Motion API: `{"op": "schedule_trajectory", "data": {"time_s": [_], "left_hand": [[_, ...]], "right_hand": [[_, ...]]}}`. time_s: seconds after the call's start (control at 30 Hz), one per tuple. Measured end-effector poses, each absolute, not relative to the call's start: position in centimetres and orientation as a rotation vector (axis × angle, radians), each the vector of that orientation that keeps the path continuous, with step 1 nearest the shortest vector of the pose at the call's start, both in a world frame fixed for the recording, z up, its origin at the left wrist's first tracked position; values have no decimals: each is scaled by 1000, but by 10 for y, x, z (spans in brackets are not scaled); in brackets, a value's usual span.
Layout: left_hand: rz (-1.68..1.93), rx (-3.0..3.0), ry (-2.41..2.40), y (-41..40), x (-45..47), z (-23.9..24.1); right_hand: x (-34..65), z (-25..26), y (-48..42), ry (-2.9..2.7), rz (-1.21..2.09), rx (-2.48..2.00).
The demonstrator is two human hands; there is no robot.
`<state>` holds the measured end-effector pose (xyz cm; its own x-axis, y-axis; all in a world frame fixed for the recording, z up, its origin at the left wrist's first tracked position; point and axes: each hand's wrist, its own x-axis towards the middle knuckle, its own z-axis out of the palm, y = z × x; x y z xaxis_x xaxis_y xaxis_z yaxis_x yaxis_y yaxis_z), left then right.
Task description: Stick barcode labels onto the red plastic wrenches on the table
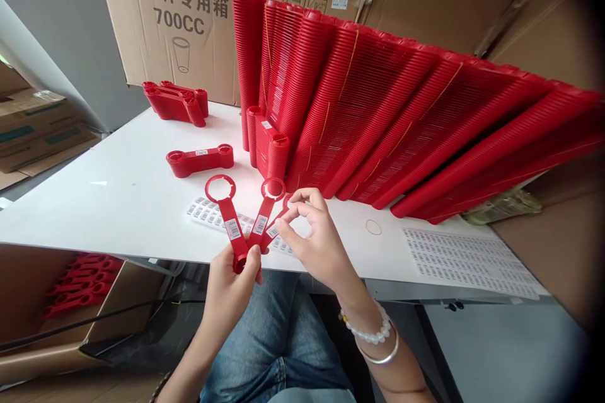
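Note:
Fanned out in my left hand (239,286) are three red plastic pieces (227,211), gripped at their lower ends with the thumb on top. Their upper ends are open rings, and each narrow bar carries a white barcode sticker (259,225). My right hand (316,239) is at the rightmost piece, thumb and index finger pinched close to its sticker (273,232). What lies between those fingertips is too small to make out. Beneath the fan, partly covered, lies a sheet of barcode stickers (208,213) on the white table (118,192).
Tall stacks of red pieces (312,82), some with rubber bands, lean along the table's back. Smaller stacks (177,104) stand left. A rubber band (373,227) and another sticker sheet (467,258) lie right. Below left, a carton (106,296) holds red pieces. Cardboard boxes (174,19) stand behind.

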<state>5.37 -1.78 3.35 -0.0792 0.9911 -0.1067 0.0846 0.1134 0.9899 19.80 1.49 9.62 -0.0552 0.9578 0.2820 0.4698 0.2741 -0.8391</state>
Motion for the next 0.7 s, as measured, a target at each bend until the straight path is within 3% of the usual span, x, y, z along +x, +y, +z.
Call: {"op": "schedule_trajectory", "data": {"time_s": [0.4, 0.57, 0.7], "left_hand": [[1157, 1189, 1389, -19, 55, 37], [1169, 1182, 1383, -20, 56, 40], [1184, 1128, 1383, -20, 57, 43]], "right_hand": [[197, 91, 17, -1738, 586, -1351], [192, 85, 15, -1819, 326, -1334], [184, 77, 9, -1869, -62, -1408]]}}
